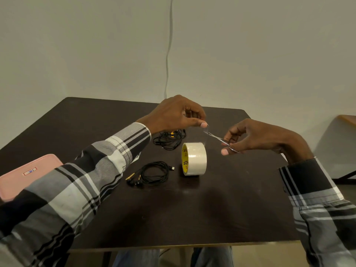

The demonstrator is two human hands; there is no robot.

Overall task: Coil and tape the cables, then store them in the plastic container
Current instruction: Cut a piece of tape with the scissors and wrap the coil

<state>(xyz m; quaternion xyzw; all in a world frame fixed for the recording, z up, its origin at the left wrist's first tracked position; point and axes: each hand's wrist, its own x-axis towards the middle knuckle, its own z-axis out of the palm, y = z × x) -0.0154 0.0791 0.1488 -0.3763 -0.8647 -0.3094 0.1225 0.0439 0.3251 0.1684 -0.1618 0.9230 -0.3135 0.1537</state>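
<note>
A plain pale wall (250,54) with a thin cord (168,54) running down it stands behind a dark table (192,209). Tape roll (194,158), on its edge at the table's centre, with a clear strip (205,133) drawn up from its top. Left hand (173,115), raised above the table, pinches the upper end of the strip between thumb and fingers. Right hand (256,137), to the right of the roll, has its fingers curled round small scissors (221,140), whose blades point left and meet the strip just below the left thumb; whether the blades are apart or closed cannot be told. Two black cables lie on the table: a coiled cable (156,172), with earbuds and a plug at its ends, just left of the roll, and a loose cable (170,138) farther back, partly under the left hand. Pink container (23,176), lid on, at the table's left edge, partly covered by the left plaid sleeve (77,189) and well apart from both cables.
</note>
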